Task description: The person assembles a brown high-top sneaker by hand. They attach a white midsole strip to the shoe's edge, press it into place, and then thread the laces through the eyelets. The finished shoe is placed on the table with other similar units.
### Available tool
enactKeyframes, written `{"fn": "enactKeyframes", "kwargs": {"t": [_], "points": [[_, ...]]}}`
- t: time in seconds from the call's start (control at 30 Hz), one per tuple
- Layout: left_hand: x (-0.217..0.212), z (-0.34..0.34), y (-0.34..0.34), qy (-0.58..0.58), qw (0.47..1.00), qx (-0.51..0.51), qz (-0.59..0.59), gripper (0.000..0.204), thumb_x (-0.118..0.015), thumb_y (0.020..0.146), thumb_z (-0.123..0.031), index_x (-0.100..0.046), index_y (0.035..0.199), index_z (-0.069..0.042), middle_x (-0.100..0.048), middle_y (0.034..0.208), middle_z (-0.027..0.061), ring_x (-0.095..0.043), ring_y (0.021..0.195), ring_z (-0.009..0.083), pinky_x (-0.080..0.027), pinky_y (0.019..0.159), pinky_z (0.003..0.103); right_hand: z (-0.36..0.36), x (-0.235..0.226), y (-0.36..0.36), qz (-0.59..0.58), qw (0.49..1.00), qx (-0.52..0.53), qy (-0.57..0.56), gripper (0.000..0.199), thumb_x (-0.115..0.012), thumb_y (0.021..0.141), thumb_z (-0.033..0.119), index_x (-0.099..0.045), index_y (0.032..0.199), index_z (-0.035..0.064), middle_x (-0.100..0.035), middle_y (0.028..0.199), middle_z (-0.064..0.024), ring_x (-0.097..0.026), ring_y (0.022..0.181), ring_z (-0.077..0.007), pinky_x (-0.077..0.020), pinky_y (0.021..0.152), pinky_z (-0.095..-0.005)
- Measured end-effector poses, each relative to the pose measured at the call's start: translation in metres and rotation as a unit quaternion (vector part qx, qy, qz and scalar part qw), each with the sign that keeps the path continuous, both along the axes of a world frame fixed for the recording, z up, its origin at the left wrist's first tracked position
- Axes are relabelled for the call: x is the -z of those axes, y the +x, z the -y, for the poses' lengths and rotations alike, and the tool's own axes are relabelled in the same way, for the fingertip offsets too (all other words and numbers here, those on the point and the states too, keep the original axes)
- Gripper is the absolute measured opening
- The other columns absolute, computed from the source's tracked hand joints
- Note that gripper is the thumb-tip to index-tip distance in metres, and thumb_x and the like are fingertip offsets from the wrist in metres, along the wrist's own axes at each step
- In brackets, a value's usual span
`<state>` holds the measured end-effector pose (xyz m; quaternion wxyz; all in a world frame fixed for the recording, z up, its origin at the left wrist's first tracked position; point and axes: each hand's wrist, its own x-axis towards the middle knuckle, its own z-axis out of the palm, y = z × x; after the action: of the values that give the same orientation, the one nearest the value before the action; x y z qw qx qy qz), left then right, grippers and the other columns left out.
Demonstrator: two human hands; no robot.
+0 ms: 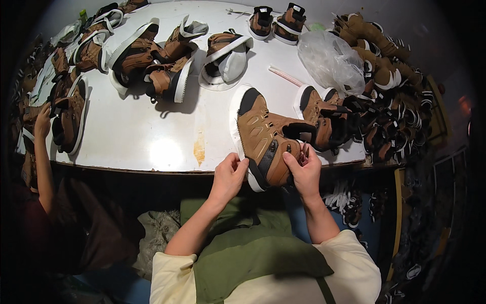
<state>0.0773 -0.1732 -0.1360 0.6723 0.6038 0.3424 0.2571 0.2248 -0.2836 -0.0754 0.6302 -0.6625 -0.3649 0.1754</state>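
Small dark item [304, 153] at right hand [307, 173]: I can't identify it | boot [258, 129]: interior too dark for me | cream shirt [349, 273]: near edge cuts it off | co-worker's forearm [44, 169], left: I lose the body in shadow | shoes [352, 215] below worktop [126, 124], right: too dim

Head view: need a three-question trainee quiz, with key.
1. What is between the left hand and right hand?
A) a translucent plastic bag
B) a brown-and-black boot with a white sole
2. True or false: another person's bare hand shows at the picture's right.
3. Which way does the boot's black toe cap point?

Key: 1 B; 2 false (it's at left); 3 away from the wearer.
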Motion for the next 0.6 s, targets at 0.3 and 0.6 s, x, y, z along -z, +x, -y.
{"fn": "enactKeyframes", "kwargs": {"t": [0.3, 0.6], "points": [[0.011, -0.009, -0.005, -0.189, 0.972, -0.028, 0.135, 0.011, -0.056, 0.087, -0.009, -0.06, 0.092, 0.0, -0.063, 0.079, 0.0054, -0.059, 0.072, 0.009, -0.046, 0.06, 0.022, 0.001, -0.003, 0.009, 0.026, 0.999, 0.002, -0.037, 0.023, -0.068, 0.087, 0.009, -0.057, 0.103, -0.004, -0.065, 0.093, -0.0039, -0.058, 0.081, -0.0062, -0.0488, 0.073, -0.0219], [0.022, -0.001, 0.014, 0.007, 0.997, -0.061, 0.036, 0.028, -0.062, 0.088, -0.023, -0.052, 0.086, 0.004, -0.054, 0.064, 0.0109, -0.05, 0.057, 0.0191, -0.043, 0.057, 0.034, -0.006, -0.012, -0.017, 0.083, 0.996, -0.011, -0.04, 0.025, -0.068, 0.086, 0.004, -0.055, 0.105, -0.0055, -0.066, 0.091, -0.0058, -0.058, 0.078, -0.0056, -0.049, 0.067, -0.0204]]}}
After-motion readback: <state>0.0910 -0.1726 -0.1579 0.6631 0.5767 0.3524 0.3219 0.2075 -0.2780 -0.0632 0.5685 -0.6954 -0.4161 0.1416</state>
